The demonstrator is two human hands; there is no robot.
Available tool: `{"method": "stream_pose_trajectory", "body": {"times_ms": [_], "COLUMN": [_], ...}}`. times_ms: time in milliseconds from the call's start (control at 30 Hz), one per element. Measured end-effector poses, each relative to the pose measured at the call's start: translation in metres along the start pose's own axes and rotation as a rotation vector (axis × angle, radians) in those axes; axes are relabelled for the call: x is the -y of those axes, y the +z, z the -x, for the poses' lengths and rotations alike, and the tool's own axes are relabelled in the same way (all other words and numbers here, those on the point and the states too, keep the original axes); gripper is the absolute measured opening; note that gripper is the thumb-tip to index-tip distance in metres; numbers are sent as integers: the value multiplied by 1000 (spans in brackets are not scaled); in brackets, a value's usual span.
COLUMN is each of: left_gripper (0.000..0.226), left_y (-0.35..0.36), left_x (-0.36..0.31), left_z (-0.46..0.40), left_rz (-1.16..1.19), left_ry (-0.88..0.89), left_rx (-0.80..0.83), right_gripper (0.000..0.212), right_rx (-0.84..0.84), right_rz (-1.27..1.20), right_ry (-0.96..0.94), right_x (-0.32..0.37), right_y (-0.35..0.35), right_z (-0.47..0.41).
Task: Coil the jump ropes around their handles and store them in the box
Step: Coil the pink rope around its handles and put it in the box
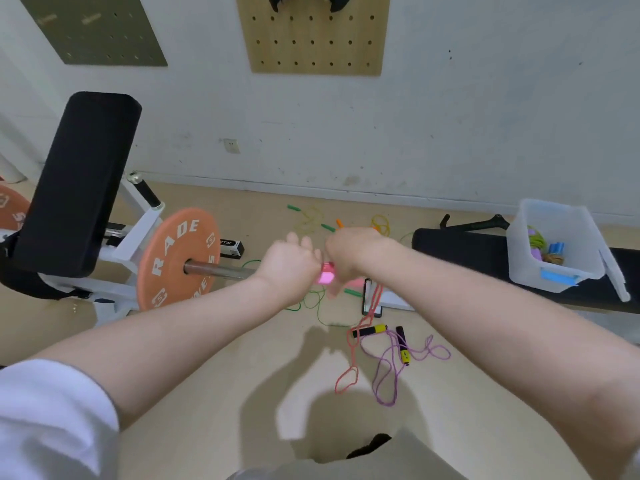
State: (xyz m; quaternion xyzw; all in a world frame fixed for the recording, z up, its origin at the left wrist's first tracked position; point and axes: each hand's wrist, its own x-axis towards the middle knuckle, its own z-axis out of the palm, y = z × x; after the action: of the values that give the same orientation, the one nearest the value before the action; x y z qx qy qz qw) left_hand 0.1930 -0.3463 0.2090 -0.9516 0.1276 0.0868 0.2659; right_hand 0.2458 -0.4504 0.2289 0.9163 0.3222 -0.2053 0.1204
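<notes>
While both hands (311, 261) grip its pink handles (326, 276), the salmon-red rope (353, 344) dangles in loose loops.

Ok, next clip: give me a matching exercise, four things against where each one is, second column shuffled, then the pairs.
Things:
1. pink handles
2. purple rope
3. clear box
4. orange weight plate

Places:
A. on the black bench, right
B. on the bar beside the left forearm
C. between both hands
D. loose on the floor, below the right forearm

Pairs: 1-C, 2-D, 3-A, 4-B
</notes>
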Motion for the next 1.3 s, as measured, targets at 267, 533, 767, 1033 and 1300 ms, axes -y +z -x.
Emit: {"method": "stream_pose_trajectory", "body": {"times_ms": [267, 533, 767, 1033, 1300], "left_gripper": [19, 21, 9, 34, 17], "left_y": [-5, -34, -44, -10, -1], "left_x": [30, 17, -28, -39, 8], "left_z": [-16, 10, -2, -16, -28], "left_rz": [1239, 1114, 13, 221, 705], "left_ry": [-327, 290, 289, -216, -487], "left_rx": [160, 396, 184, 94, 167], "right_gripper": [39, 31, 27, 27, 25], "right_rx": [-361, 175, 66, -122, -220], "right_rz": [-1384, -969, 77, -348, -908], "right_ry": [-171, -469, -346, -29, -87], "right_x": [-6, -55, -37, -22, 3], "right_y": [58, 69, 13, 13, 30], "right_z": [18, 31, 5, 13, 25]}}
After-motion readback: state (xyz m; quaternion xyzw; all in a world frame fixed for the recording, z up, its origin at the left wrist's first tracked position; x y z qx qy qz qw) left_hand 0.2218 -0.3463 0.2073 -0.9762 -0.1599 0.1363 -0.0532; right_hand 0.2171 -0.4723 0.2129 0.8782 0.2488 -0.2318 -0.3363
